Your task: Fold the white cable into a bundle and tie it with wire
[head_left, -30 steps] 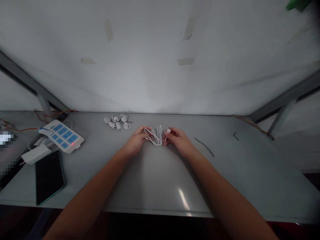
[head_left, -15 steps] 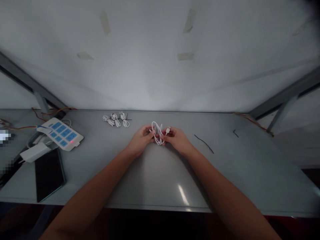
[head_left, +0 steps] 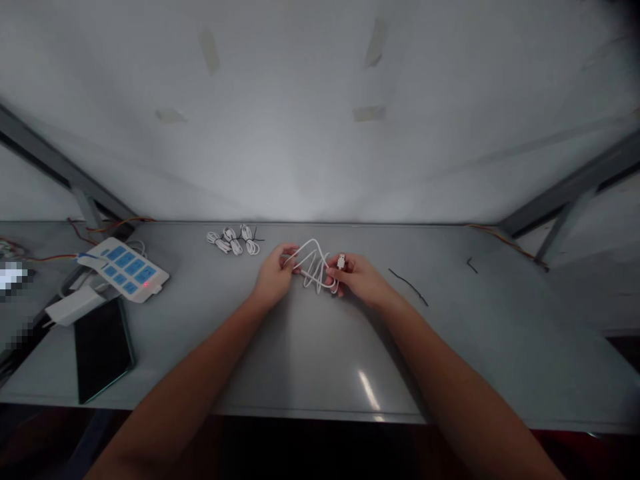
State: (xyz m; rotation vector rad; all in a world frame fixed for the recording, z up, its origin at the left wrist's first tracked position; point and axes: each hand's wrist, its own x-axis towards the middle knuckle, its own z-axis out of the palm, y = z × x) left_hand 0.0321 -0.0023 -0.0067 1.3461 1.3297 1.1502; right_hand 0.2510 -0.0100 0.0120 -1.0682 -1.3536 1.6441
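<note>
Both my hands hold one white USB cable (head_left: 314, 267) just above the grey table (head_left: 310, 347). My left hand (head_left: 273, 275) is closed on the cable's left end, with a strand arching up from it. My right hand (head_left: 357, 278) pinches the looped part, and the USB plug (head_left: 341, 261) sticks up between its fingers. Several loose white loops hang between the two hands.
Three bundled white cables (head_left: 234, 241) lie at the back of the table. A black tie wire (head_left: 409, 287) and a shorter one (head_left: 471, 265) lie to the right. At left sit a white-and-blue power strip (head_left: 126, 269), a white charger (head_left: 73, 305) and a dark phone (head_left: 101, 348).
The hands have drawn slightly apart and the tight coil has loosened into wider loops, with one strand now arching up from my left hand.
</note>
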